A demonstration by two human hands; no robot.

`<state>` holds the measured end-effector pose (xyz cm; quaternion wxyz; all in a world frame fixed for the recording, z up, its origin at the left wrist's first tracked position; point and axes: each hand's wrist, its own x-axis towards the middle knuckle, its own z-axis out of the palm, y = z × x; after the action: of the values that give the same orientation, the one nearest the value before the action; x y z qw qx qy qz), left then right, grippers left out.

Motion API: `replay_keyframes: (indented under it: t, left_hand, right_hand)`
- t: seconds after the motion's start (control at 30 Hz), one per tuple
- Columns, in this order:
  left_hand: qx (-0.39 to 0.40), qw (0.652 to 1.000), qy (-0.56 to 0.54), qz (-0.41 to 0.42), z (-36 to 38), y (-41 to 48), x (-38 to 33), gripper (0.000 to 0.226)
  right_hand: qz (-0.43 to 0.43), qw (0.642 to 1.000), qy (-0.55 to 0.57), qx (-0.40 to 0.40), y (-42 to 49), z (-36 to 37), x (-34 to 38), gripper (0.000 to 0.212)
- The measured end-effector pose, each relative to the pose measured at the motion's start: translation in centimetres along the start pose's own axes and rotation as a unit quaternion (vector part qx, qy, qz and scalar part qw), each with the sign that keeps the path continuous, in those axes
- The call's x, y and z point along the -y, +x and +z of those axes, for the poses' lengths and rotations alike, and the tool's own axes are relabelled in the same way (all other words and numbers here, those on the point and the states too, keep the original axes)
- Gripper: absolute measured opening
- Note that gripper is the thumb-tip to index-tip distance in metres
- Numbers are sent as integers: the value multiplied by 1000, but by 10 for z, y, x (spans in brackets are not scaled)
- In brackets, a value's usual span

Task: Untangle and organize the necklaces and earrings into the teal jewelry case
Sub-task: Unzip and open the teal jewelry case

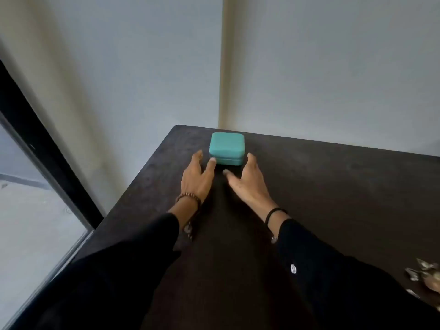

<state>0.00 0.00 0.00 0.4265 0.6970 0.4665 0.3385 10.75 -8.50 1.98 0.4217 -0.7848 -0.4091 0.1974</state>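
Observation:
A small teal jewelry case (227, 145) stands closed near the far left corner of a dark table (333, 186). My left hand (196, 178) reaches toward its left front, fingers spread, thumb tip at the case's lower left corner. Stretched out on the other side, my right hand (246, 181) has spread fingers too, its fingertips close to the case's right front corner. Neither hand holds anything. A pile of metallic jewelry (425, 276) lies at the table's right edge of view, partly cut off.
The table's far edge meets a pale wall (333, 67) with a corner post. On the left a dark window frame (47, 163) runs down beside the table's left edge. Both arms wear black sleeves and wrist bracelets.

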Motion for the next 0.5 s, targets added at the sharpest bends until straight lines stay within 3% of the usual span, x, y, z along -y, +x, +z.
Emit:
replay_keyframes:
  t: [0.2,0.5]
  left_hand:
    - [-14,1000,-13,-12,13,24,-4,65]
    - [-6,999,-34,23,6,16,7,59]
  right_hand:
    - [-25,998,36,-54,31,16,-13,55]
    - [-35,995,74,-58,18,11,-26,49]
